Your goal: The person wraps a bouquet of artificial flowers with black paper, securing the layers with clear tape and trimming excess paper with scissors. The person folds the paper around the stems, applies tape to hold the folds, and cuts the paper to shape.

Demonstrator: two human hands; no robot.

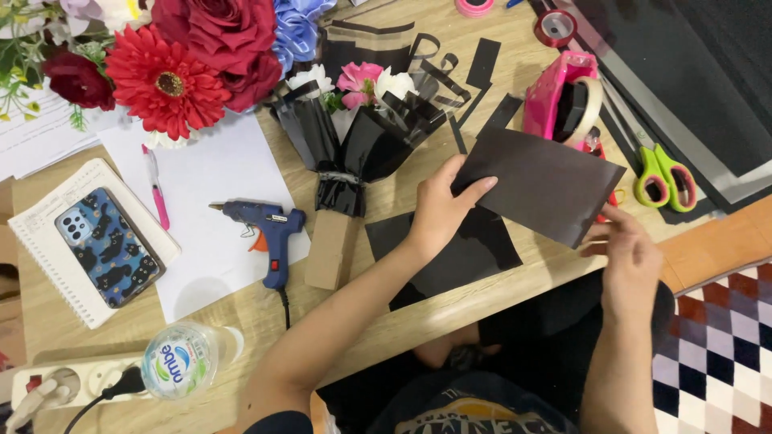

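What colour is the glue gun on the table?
Blue, with an orange trigger; the glue gun shows in the head view.

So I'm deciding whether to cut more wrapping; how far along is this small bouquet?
Looks done: the small bouquet already wears black wrap, taped at its neck. In hand: the left hand and right hand hold a black sheet by its edges. Probably left: adding it, plus another black sheet lying flat. The glue gun lies aside.
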